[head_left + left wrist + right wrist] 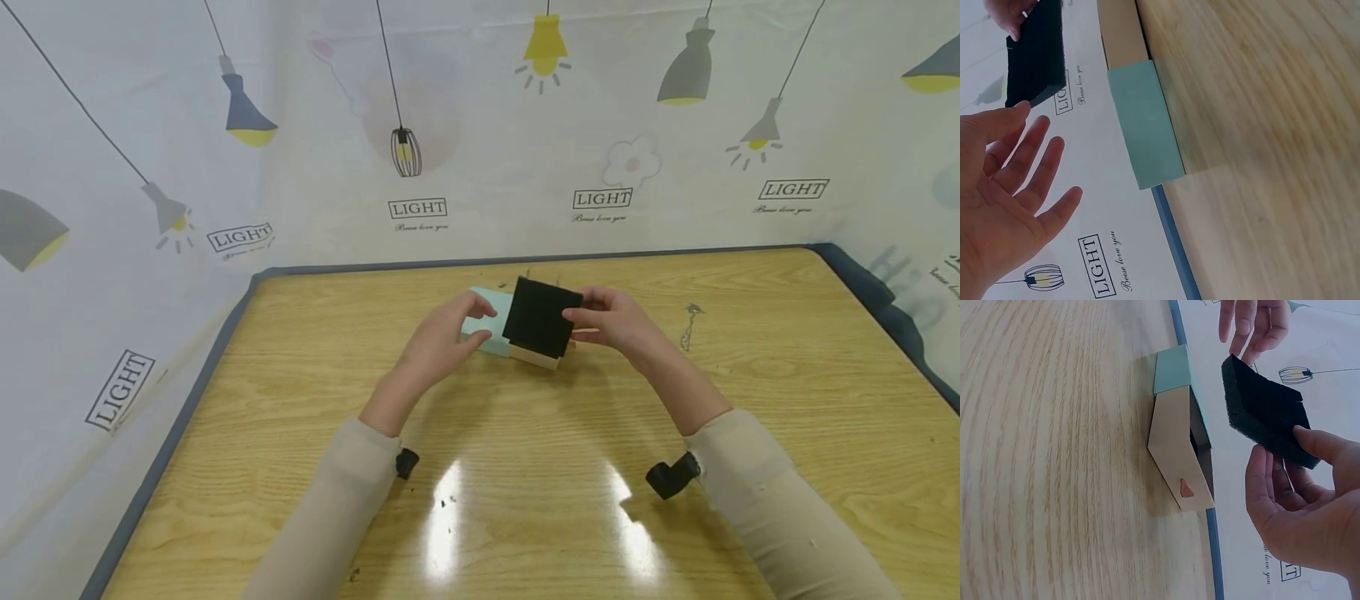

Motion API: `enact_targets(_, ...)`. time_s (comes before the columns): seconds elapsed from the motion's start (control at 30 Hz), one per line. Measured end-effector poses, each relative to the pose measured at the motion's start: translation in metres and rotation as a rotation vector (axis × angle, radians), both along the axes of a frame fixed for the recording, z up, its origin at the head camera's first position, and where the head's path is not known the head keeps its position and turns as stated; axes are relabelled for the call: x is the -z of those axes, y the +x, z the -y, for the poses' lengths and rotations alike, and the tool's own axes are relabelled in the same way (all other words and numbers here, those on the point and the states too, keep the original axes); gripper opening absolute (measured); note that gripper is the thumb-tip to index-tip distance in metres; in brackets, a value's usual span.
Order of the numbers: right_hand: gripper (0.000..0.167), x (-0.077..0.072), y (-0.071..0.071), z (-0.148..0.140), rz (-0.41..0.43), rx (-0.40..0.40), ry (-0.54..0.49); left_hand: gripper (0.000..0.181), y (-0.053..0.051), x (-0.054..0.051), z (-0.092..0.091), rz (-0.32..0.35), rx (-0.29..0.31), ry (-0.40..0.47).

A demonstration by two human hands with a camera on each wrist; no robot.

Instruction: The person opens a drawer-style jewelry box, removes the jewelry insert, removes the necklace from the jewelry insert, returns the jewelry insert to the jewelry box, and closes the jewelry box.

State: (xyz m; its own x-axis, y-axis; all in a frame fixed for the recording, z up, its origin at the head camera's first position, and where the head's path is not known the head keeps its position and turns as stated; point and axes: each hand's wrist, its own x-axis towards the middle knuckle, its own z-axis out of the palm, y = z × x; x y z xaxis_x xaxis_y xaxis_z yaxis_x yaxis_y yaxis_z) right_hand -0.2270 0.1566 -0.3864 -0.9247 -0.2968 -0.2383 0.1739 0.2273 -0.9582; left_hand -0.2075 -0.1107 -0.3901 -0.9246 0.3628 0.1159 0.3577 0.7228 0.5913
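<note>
A black foam pad [543, 317] is tilted in the air above a small drawer box. My right hand [1310, 500] pinches one edge of the pad between thumb and fingers. Fingers spread, my left hand [1013, 187] is by the pad's opposite side; whether it touches the pad I cannot tell. The box has a mint-green sleeve [1146, 125] and a beige drawer [1175, 434], which sticks partly out and carries a reddish pull tab [1186, 488]. In the head view the pad hides most of the drawer.
A thin silver chain with a pendant [688, 325] lies on the wooden table [300, 417], to the right of the box. Behind the table hangs a white cloth [495, 167] printed with lamps, with a blue-grey band along the table's far edge.
</note>
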Motion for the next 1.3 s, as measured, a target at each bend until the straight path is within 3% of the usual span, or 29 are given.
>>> enact_targets(0.43, 0.021, 0.0, -0.009, -0.004, -0.003, 0.005, -0.035, 0.038, -0.018, 0.003, -0.005, -0.018, 0.016, -0.264)
enact_targets(0.77, 0.024, 0.006, -0.014, -0.003, -0.008, 0.058, -0.037, 0.039, -0.024, 0.014, -0.011, 0.0, 0.013, -0.308)
enact_targets(1.0, 0.054, 0.019, -0.013, -0.003, 0.037, 0.091, 0.015, 0.029, -0.022, 0.027, -0.014, -0.017, -0.001, -0.383)
enact_targets(1.3, 0.055, 0.024, -0.014, -0.003, -0.066, 0.09, 0.123, 0.027, -0.023, 0.025, -0.021, 0.003, -0.034, -0.405)
